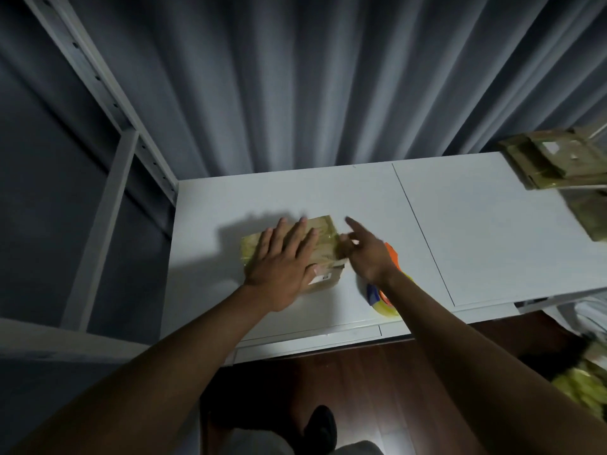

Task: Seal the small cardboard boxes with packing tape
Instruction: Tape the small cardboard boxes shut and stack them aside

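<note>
Cardboard box (323, 229) is lying on the white worktop (476, 231), glossy tape seemingly already wrapping it; the left hand (284, 262), its grip splayed flat, is pressing it, the right hand (366, 254), fingers loosely apart, is smoothing its right edge; more boxes (555, 164) are waiting far right

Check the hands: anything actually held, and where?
Nothing gripped. The left hand lies flat on top of the cardboard box, pinning it; the right hand fingers its right edge. The tape dispenser lies on the table, unheld.
</note>
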